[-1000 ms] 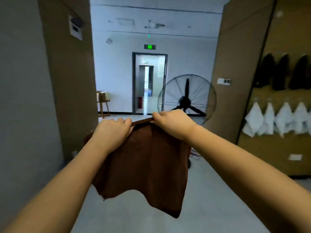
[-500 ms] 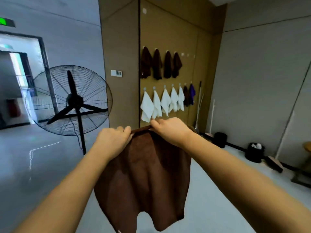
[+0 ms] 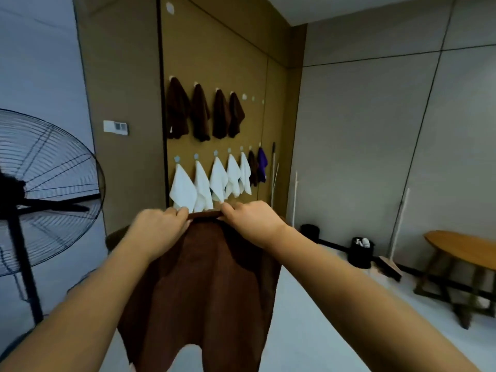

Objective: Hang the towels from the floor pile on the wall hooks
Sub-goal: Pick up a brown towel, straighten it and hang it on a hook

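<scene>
The view swings right onto the hook wall (image 3: 214, 63); left hand (image 3: 158, 226) and right hand (image 3: 252, 224) both pinch the brown towel (image 3: 204, 285) by its top edge, free hooks (image 3: 244, 96) ahead, far right.

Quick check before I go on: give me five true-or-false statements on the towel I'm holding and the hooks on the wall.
1. Both hands, left hand and right hand, grip the brown towel by its top edge. True.
2. The top row holds white towels. False: four brown towels hang there; the white towels hang in the lower row.
3. Free hooks show right of the top row's towels. True.
4. A purple towel hangs in the lower row. True.
5. The fan stands right of the hooks. False: it stands left.
</scene>
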